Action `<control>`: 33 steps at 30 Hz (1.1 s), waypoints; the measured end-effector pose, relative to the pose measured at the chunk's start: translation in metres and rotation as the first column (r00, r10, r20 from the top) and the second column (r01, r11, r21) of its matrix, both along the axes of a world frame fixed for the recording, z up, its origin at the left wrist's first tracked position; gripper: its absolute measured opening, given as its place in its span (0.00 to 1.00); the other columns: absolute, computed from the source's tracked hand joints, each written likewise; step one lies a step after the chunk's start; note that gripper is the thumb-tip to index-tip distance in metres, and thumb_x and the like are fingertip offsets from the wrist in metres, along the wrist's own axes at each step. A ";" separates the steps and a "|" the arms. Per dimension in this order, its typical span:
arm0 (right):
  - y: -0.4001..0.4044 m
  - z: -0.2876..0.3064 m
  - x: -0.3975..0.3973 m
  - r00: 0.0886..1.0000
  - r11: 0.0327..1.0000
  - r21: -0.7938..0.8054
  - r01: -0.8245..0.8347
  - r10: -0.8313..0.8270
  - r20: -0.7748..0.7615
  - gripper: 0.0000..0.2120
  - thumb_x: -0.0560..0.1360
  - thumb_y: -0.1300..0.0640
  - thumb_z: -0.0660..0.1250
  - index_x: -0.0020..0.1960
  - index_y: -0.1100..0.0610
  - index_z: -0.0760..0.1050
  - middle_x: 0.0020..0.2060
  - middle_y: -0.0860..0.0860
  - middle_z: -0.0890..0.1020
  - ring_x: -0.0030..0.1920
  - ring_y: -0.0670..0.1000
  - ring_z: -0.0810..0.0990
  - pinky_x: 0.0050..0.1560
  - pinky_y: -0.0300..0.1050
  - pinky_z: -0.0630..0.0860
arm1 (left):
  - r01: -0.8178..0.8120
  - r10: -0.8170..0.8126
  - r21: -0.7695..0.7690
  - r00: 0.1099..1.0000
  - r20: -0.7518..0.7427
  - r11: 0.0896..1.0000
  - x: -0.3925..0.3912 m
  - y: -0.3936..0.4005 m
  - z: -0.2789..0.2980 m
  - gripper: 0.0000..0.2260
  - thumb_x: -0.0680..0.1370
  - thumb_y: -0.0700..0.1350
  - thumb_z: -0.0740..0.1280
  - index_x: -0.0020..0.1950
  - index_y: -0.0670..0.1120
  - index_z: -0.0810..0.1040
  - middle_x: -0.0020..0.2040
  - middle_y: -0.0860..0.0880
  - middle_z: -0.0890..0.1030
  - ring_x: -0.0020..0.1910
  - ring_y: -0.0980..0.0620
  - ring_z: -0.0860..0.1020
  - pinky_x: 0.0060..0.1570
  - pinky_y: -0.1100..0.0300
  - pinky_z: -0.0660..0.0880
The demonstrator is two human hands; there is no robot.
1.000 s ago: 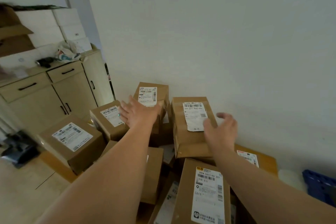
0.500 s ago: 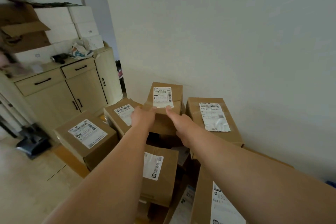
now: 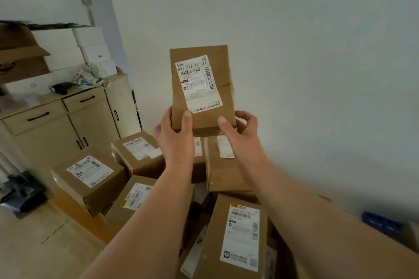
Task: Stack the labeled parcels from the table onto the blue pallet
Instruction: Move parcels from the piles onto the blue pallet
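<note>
Both hands — left [image 3: 174, 136], right [image 3: 241, 130] — grip the parcel [image 3: 201, 88] by its bottom corners, thumbs curled on the front, long axis upright. The pallet [image 3: 383, 224] lies low to the right — nearer the right hand.

You see your two forearms bare up to the edge of the picture; no sleeve covers them. Your left hand [image 3: 175, 136] and your right hand [image 3: 241, 133] are bare too (no glove, ring or watch shows), with short, plain nails.
</note>
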State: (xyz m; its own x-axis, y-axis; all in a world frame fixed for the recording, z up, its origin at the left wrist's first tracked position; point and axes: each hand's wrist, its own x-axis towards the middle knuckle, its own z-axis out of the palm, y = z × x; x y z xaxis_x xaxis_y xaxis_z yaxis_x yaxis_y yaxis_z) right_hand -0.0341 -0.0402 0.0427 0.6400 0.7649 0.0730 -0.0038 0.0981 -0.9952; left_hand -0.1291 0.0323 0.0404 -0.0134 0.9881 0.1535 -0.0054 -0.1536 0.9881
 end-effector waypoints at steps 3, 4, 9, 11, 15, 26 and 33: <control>-0.080 0.011 0.048 0.988 0.989 0.048 0.142 -0.139 -0.065 0.22 0.77 0.49 0.69 0.64 0.50 0.61 0.55 0.46 0.78 0.52 0.43 0.78 0.46 0.36 0.73 | 0.164 -0.164 0.009 0.986 -0.007 0.986 0.049 -0.068 0.002 0.23 0.76 0.60 0.66 0.70 0.59 0.68 0.62 0.55 0.66 0.60 0.51 0.73 0.58 0.47 0.77; -0.110 0.010 0.065 0.977 0.979 0.051 0.199 -0.194 -0.092 0.21 0.77 0.50 0.69 0.63 0.50 0.61 0.55 0.45 0.78 0.52 0.42 0.78 0.49 0.38 0.73 | 0.235 -0.234 0.016 0.972 -0.022 0.972 0.067 -0.094 0.000 0.23 0.75 0.61 0.66 0.69 0.60 0.69 0.63 0.54 0.68 0.59 0.51 0.74 0.57 0.48 0.77; -0.283 -0.012 0.141 0.894 0.903 0.013 0.429 -0.422 -0.151 0.19 0.79 0.53 0.66 0.66 0.49 0.63 0.53 0.43 0.76 0.50 0.43 0.76 0.55 0.47 0.74 | 0.547 -0.539 0.010 0.828 -0.152 0.837 0.148 -0.244 -0.023 0.28 0.71 0.68 0.63 0.70 0.62 0.68 0.65 0.54 0.74 0.61 0.52 0.75 0.59 0.48 0.76; -0.354 -0.027 0.164 0.860 0.872 -0.014 0.490 -0.486 -0.155 0.19 0.79 0.54 0.66 0.67 0.48 0.64 0.53 0.44 0.78 0.49 0.44 0.77 0.54 0.45 0.75 | 0.601 -0.587 0.019 0.786 -0.195 0.799 0.173 -0.308 -0.034 0.24 0.76 0.62 0.64 0.71 0.58 0.68 0.66 0.52 0.73 0.62 0.52 0.75 0.59 0.52 0.75; -0.474 -0.059 0.189 0.793 0.810 -0.115 0.575 -0.586 -0.165 0.20 0.78 0.52 0.67 0.67 0.44 0.66 0.57 0.46 0.79 0.56 0.47 0.79 0.58 0.48 0.77 | 0.691 -0.684 -0.038 0.703 -0.193 0.722 0.203 -0.418 -0.060 0.21 0.78 0.56 0.66 0.70 0.56 0.70 0.63 0.56 0.73 0.57 0.58 0.74 0.49 0.66 0.71; -0.597 -0.160 0.130 0.714 0.701 -0.435 0.565 -0.680 -0.169 0.15 0.78 0.56 0.65 0.62 0.47 0.66 0.51 0.45 0.78 0.48 0.45 0.77 0.40 0.41 0.72 | 0.653 -0.743 -0.356 0.569 -0.351 0.669 0.160 -0.525 -0.155 0.11 0.78 0.55 0.67 0.54 0.52 0.71 0.51 0.54 0.77 0.47 0.60 0.76 0.42 0.63 0.74; -0.602 -0.203 0.114 0.725 0.637 -0.630 0.444 -0.669 -0.165 0.14 0.76 0.55 0.66 0.59 0.49 0.67 0.50 0.48 0.78 0.47 0.49 0.78 0.44 0.46 0.74 | 0.632 -0.768 -0.452 0.422 -0.481 0.630 0.144 -0.527 -0.192 0.16 0.80 0.51 0.64 0.66 0.49 0.71 0.51 0.57 0.73 0.50 0.58 0.72 0.37 0.69 0.69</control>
State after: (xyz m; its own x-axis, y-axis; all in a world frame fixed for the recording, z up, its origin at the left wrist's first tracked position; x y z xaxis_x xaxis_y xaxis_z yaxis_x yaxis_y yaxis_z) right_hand 0.0795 -0.6426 -0.1607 0.8421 0.0866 -0.5323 -0.4834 -0.3166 -0.8161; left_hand 0.0146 -0.4948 -0.1516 0.7182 0.6153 -0.3251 0.5436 -0.2045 0.8140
